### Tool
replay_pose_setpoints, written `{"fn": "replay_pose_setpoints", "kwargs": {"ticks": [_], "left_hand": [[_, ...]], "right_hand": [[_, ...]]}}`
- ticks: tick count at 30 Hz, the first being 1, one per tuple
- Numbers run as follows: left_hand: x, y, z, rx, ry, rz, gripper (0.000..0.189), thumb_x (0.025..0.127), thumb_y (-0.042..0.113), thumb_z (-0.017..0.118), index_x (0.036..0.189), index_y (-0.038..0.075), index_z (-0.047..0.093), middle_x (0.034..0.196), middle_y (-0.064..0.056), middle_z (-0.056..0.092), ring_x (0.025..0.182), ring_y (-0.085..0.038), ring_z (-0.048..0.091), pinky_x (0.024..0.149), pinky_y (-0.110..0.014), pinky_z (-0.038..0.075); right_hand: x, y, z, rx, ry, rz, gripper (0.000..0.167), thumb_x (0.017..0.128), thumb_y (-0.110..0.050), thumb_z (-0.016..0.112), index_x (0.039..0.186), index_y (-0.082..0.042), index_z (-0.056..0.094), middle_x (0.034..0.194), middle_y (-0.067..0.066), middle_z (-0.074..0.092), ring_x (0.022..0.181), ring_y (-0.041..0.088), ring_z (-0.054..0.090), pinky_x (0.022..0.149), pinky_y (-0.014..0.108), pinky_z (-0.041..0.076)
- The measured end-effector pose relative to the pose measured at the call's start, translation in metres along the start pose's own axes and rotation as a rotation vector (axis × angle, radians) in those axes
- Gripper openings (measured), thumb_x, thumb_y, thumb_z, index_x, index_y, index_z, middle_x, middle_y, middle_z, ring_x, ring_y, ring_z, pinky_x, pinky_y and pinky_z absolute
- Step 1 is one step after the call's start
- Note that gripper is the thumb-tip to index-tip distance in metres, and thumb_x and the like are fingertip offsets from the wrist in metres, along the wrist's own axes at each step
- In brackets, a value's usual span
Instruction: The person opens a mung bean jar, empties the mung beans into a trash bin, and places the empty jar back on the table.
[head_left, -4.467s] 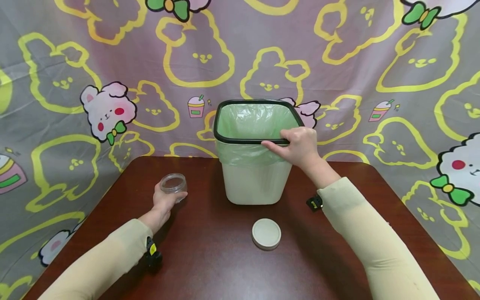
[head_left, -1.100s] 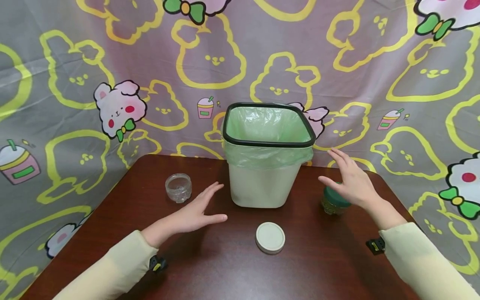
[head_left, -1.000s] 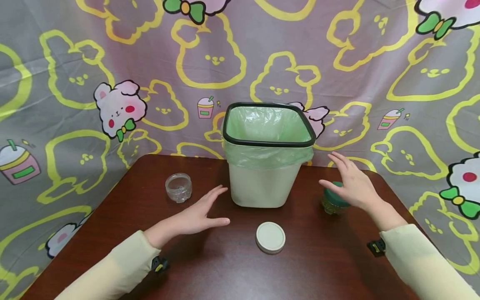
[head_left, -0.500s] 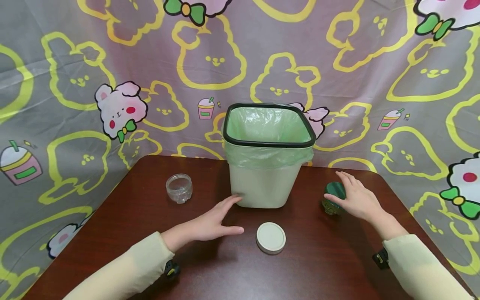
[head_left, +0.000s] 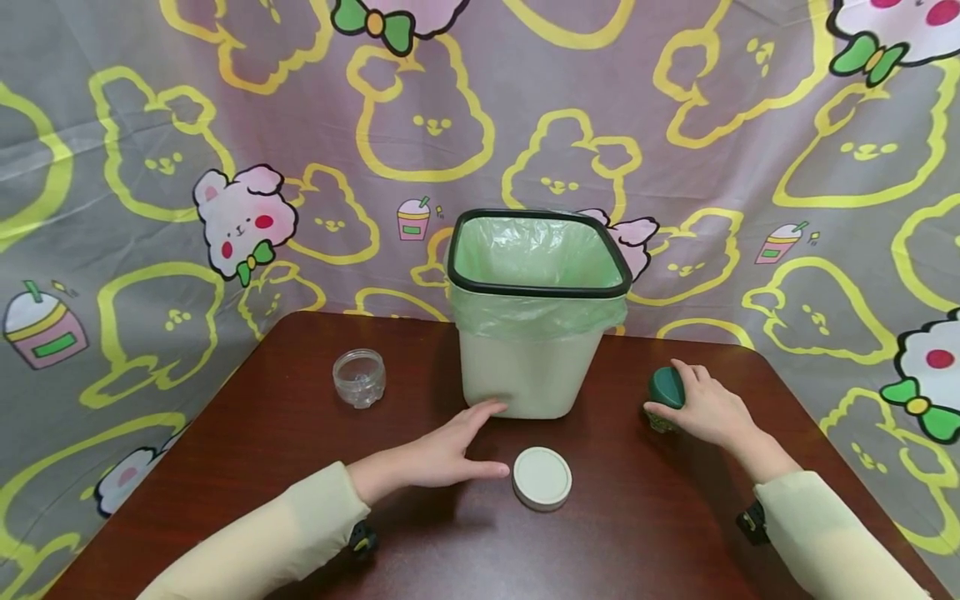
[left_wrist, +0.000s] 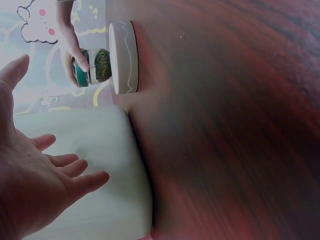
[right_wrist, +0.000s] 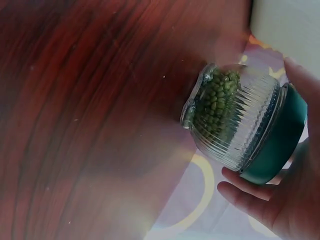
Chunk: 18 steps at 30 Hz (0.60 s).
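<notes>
My right hand (head_left: 708, 410) grips a clear ribbed jar (right_wrist: 235, 112) by its dark green lid (head_left: 667, 387), thumb on one side and fingers on the other. Small green beans (right_wrist: 217, 102) fill part of the jar, which stands at the right of the table. My left hand (head_left: 438, 454) hovers with spread fingers and holds nothing. Its fingertips overlap the foot of the bin in the head view, and its thumb points at a round cream lid (head_left: 542, 477) lying on the table. In the left wrist view the palm (left_wrist: 30, 185) faces the bin's side.
A cream bin (head_left: 525, 367) with a black rim and green liner bag stands at the back middle of the dark wooden table (head_left: 600, 550). An uncovered clear jar (head_left: 360, 379) stands at the left. A patterned cloth (head_left: 420, 83) hangs close behind.
My left hand let go of the clear jar and moved right toward the cream lid. My right hand left the bin's rim, came down and took hold of the green-lidded jar.
</notes>
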<state>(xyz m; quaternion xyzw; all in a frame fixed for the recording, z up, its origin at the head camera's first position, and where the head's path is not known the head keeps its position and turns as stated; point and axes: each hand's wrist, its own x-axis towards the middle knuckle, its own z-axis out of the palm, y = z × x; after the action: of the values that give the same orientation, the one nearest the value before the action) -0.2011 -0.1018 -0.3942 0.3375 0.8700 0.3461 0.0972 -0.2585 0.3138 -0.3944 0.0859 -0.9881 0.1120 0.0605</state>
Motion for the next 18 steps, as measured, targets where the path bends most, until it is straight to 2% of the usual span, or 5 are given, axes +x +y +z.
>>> {"fn": "replay_pose_setpoints", "kwargs": {"ticks": [8, 18], "left_hand": [[0.007, 0.002, 0.004, 0.000, -0.009, -0.001, 0.081, 0.087, 0.047, 0.069, 0.150, 0.012, 0.031, 0.152, -0.005, 0.032, 0.140, -0.018, 0.027, 0.112, -0.040, 0.026], [0.016, 0.011, 0.008, -0.014, -0.009, 0.020, 0.079, 0.088, 0.045, 0.069, 0.149, 0.012, 0.032, 0.149, -0.004, 0.036, 0.138, -0.015, 0.030, 0.111, -0.036, 0.027]], "right_hand": [[0.003, 0.001, 0.002, 0.030, 0.007, 0.012, 0.094, 0.079, -0.059, 0.070, 0.138, 0.007, 0.036, 0.113, 0.032, 0.045, 0.083, 0.039, 0.057, 0.065, 0.053, 0.052], [0.000, -0.001, 0.004, 0.087, 0.041, 0.011, 0.087, 0.078, -0.050, 0.075, 0.135, 0.007, 0.041, 0.111, 0.031, 0.046, 0.082, 0.038, 0.057, 0.067, 0.052, 0.052]]}}
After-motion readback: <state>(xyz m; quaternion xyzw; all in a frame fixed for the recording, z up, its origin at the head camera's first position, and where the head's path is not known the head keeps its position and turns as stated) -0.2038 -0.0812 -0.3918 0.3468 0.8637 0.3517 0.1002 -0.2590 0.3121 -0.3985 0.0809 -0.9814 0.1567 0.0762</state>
